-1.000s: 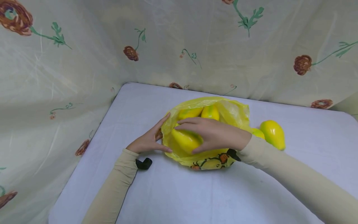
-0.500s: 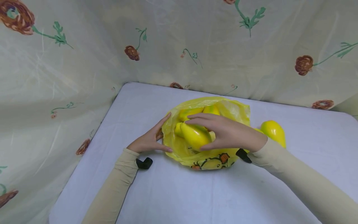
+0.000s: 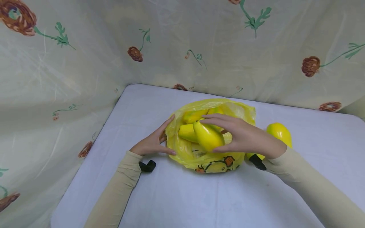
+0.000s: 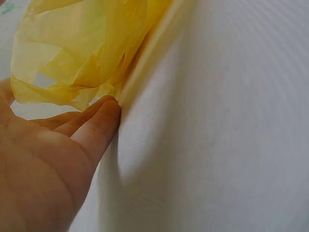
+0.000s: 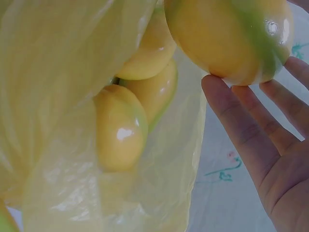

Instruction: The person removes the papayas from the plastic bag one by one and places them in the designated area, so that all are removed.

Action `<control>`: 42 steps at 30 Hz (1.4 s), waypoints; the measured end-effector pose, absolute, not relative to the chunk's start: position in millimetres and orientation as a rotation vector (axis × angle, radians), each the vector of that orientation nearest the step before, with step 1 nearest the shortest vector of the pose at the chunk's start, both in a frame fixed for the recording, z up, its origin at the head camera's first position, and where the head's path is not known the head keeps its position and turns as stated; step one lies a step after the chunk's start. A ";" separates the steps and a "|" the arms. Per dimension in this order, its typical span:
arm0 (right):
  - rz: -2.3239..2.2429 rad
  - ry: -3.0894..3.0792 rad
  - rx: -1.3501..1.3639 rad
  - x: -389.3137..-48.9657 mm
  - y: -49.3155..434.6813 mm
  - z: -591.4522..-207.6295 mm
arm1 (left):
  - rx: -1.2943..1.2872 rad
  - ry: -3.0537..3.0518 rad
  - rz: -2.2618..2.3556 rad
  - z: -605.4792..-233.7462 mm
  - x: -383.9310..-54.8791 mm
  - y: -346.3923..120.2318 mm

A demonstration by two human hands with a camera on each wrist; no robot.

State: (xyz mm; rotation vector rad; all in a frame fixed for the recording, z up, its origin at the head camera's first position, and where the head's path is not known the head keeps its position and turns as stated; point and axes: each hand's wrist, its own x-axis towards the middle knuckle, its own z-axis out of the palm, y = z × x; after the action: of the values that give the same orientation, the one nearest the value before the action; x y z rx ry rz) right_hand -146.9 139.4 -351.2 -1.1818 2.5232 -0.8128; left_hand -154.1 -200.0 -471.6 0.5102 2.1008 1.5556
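A yellow plastic bag [image 3: 240, 110] with a cartoon print lies with its mouth facing up. In the head view, my right hand [image 3: 251, 137] grips a yellow papaya [image 3: 209, 136] over the bag's mouth, fingers and thumb on opposite sides. The right wrist view shows a green streak on the held papaya [image 5: 231, 38]. Several more papayas, including one [image 3: 187, 132] at the left and one [image 3: 195, 116] behind it, lie inside the bag. My left hand [image 3: 151, 143] touches the bag's left side, its fingers and thumb spread apart. Fairly straight fingers [image 4: 99, 128] meet the plastic in the left wrist view.
To the right of the bag lies another papaya [image 3: 280, 132] on the white-covered table [image 3: 176, 199]. Part of a further yellow thing [image 3: 251, 155] shows beneath my right wrist. A flower-printed curtain [image 3: 171, 38] hangs behind and at the left.
My right hand has moved right and slightly up with the papaya, uncovering another papaya in the bag's left part. The left hand and the bag stay nearly still.
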 end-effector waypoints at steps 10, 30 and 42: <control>-0.910 2.559 -1.125 -141.6 159.8 -357.1 | 0.515 2.094 1.563 -469.5 -153.1 -199.8; -0.997 2.694 -1.087 -129.6 191.5 -365.4 | 0.502 2.111 1.550 -469.5 -152.6 -199.7; -1.058 2.718 -1.039 -119.7 204.0 -366.6 | 0.511 2.104 1.558 -469.1 -152.5 -199.4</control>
State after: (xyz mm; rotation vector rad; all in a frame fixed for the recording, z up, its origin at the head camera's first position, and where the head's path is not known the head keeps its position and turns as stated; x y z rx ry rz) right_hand -119.7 204.0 -366.6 -1.0389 2.7176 -1.0579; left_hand -152.5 -199.4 -469.1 0.5113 2.1038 1.5583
